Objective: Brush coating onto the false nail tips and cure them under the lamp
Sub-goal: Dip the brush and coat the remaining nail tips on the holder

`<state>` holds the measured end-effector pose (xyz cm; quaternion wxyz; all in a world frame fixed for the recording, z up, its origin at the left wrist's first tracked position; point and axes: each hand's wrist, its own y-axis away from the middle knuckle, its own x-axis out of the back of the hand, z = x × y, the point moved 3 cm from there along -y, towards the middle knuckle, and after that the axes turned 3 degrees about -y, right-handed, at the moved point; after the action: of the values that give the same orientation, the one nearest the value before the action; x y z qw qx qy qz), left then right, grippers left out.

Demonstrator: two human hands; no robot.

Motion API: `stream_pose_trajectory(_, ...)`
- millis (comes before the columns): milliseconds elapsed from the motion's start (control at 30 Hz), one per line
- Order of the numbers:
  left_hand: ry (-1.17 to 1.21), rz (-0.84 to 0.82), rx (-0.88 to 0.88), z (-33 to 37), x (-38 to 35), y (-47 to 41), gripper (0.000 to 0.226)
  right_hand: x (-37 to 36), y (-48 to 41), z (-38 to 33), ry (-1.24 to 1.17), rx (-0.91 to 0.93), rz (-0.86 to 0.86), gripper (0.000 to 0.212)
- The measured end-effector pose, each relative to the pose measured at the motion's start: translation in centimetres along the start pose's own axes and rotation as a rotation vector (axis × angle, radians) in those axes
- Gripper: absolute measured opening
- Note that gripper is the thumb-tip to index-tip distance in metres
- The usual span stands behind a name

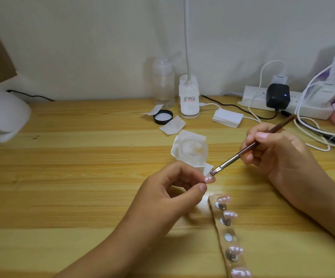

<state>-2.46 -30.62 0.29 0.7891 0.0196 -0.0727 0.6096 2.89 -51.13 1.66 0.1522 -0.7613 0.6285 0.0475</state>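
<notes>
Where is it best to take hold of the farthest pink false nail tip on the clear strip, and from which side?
Probably pinch the small metal stand under the pink false nail tip, coming from the left side of the clear strip. The tip's glossy top faces up, so fingers should stay below it.

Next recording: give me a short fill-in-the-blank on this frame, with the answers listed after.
1. The left hand pinches one nail tip; the right hand holds the ____.
2. On the strip, ____ nail tips are mounted.
3. One metal disc, the ____ counting along the strip, is bare.
4. The black lid lies with its white inside facing ____.

Answers: brush; four; third; up.
</notes>
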Motion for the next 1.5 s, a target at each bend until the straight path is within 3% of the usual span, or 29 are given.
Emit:
stream_pose_trajectory(433, -0.006, 0.004, -0.004, -0.13, 0.1, 0.01, 0.004, 0.04, 0.13, 0.17, 0.053, 0.01, -0.021, 0.017)
stream_pose_trajectory(867, 0.088, 0.005, 0.036, -0.26, 0.2, -0.08, 0.016, -0.08, -0.1, 0.07, -0.004, 0.038, -0.071, 0.031)
stream_pose_trajectory(1500, 0.095, -0.01, 0.014, -0.28, 0.11, -0.16, 0.011, -0.22, 0.14, 0.23, 0.031, 0.029, -0.043, 0.024)
